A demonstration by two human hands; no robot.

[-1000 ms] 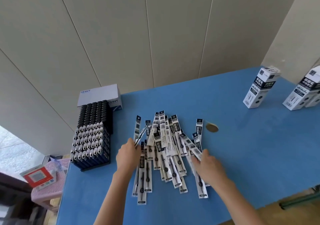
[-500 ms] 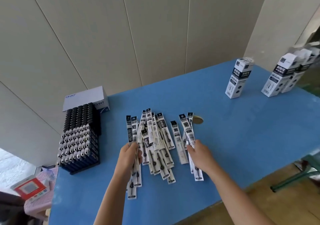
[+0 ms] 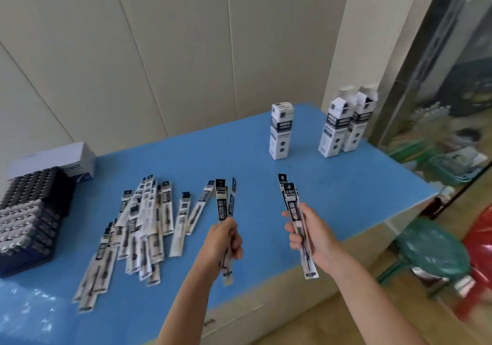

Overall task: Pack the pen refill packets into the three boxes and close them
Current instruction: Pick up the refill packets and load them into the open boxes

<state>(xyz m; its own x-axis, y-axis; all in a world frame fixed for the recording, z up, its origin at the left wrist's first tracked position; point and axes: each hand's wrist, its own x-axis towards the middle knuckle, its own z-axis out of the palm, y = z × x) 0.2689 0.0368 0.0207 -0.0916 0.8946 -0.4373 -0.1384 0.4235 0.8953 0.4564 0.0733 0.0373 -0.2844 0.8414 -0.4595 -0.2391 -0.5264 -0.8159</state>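
My left hand grips a small bunch of pen refill packets, held upright above the blue table. A second bunch of refill packets stands upright in my right hand. Several more refill packets lie scattered on the table to the left of my hands. Three tall white and black boxes stand at the far right: one box alone with its top shut, and two boxes side by side with top flaps open.
A black tray of many small cylinders sits at the table's left, with a white carton behind it. A green stool and a red object stand on the floor to the right. A glass partition rises at far right.
Both hands have lifted their bunches of packets off the pile and moved right, apart from the heap. The view has swung right, so the three boxes now sit nearer the centre.
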